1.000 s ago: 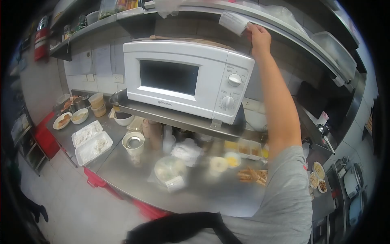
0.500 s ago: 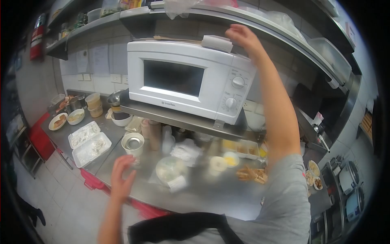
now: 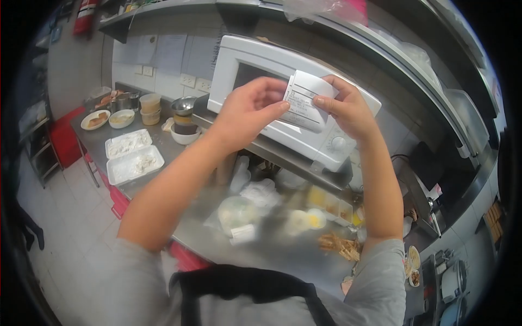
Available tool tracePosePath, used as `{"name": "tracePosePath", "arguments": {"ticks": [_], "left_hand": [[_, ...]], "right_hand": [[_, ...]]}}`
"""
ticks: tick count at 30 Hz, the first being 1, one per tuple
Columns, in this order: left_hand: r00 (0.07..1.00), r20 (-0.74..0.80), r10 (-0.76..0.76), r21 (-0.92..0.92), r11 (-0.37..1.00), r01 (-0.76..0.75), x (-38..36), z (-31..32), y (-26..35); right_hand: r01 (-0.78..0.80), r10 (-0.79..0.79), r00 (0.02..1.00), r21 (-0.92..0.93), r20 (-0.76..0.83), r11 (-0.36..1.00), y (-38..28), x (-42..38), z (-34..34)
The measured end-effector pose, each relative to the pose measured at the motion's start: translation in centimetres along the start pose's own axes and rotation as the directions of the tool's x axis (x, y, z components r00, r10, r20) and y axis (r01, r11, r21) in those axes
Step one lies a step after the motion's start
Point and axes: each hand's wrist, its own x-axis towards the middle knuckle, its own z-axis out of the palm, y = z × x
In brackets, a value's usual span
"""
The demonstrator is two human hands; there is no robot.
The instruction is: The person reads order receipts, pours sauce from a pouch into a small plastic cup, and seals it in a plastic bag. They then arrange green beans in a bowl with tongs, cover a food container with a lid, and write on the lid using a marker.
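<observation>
Printed paper slips (image 3: 304,103) are held up in front of the white microwave (image 3: 261,68). My right hand (image 3: 348,106) pinches their right edge between thumb and fingers. At their left edge is my left hand (image 3: 253,108), its thumb against the paper and its fingers bent partly behind it. On the steel counter below lie a plastic-wrapped round container (image 3: 238,214) with a white label, crumpled white plastic (image 3: 261,194), and a heap of brown strips (image 3: 338,246).
An open white foam box (image 3: 135,164) with white powdery contents lies at the left, near bowls (image 3: 122,118) and stacked tubs (image 3: 150,108). A metal shelf (image 3: 348,35) runs above the microwave. A divided tray (image 3: 330,205) stands at the back right.
My right hand has come down from the microwave top with the paper slips. My left hand has risen from over the counter to meet them. The view has shifted.
</observation>
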Motion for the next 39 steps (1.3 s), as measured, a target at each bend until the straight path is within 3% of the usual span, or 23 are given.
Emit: {"name": "tracePosePath", "arguments": {"ticks": [1, 3, 5, 8, 10, 15, 22, 25, 30, 33, 36, 39], "left_hand": [[0.999, -0.047, -0.021, 0.092, 0.995, 0.026, 0.3, 0.1, -0.6], [0.986, -0.161, -0.048, 0.07, 0.996, 0.06, 0.7, 0.1, -2.0], [0.967, -0.226, -0.117, -0.007, 0.993, 0.118, 0.6, -0.3, -2.9], [0.954, -0.207, -0.215, -0.214, 0.962, 0.17, 0.4, -1.1, -4.4], [0.96, -0.104, -0.261, -0.316, 0.923, 0.217, 0.0, -1.6, -4.8], [0.974, 0.021, -0.226, -0.415, 0.884, 0.214, -1.3, -2.1, -5.9], [0.967, 0.048, -0.25, -0.548, 0.803, 0.235, -2.3, -1.7, -7.1], [0.966, 0.033, -0.255, -0.575, 0.786, 0.227, -2.3, -0.9, -7.4], [0.972, 0.024, -0.235, -0.636, 0.746, 0.196, -2.5, 0.0, -8.6], [0.984, -0.081, -0.16, -0.485, 0.869, 0.101, -2.3, 1.2, -7.7], [0.96, -0.265, 0.088, -0.076, 0.991, -0.112, -2.2, 1.6, -7.5], [0.959, -0.259, 0.119, 0.053, 0.993, -0.108, -2.2, 1.0, -7.7]], "right_hand": [[0.007, -0.005, 0.998, 0.027, -0.066, 1.0, 0.3, -0.3, 0.8], [-0.005, 0.042, 0.97, 0.155, -0.238, 0.988, 0.9, -0.9, 2.5], [0.011, 0.026, 0.954, 0.123, -0.299, 0.992, 2.9, -1.1, 2.7], [0.026, 0.026, 0.935, 0.141, -0.355, 0.99, 4.6, -1.4, 3.0], [0.035, 0.035, 0.924, 0.174, -0.381, 0.984, 5.1, -1.6, 3.2], [0.003, 0.125, 0.921, 0.326, -0.37, 0.945, 6.3, -2.3, 3.5], [-0.051, 0.267, 0.927, 0.619, -0.262, 0.784, 6.5, -3.5, 4.8], [0.004, 0.204, 0.939, 0.601, -0.277, 0.799, 8.0, -3.8, 4.7], [0.003, 0.239, 0.933, 0.673, -0.267, 0.739, 8.5, -4.9, 5.3], [0.009, 0.256, 0.905, 0.617, -0.34, 0.787, 8.7, -5.6, 5.1], [0.035, 0.201, 0.88, 0.48, -0.431, 0.877, 9.2, -6.6, 3.9], [0.033, 0.168, 0.866, 0.39, -0.47, 0.92, 8.9, -7.4, 2.9]]}}
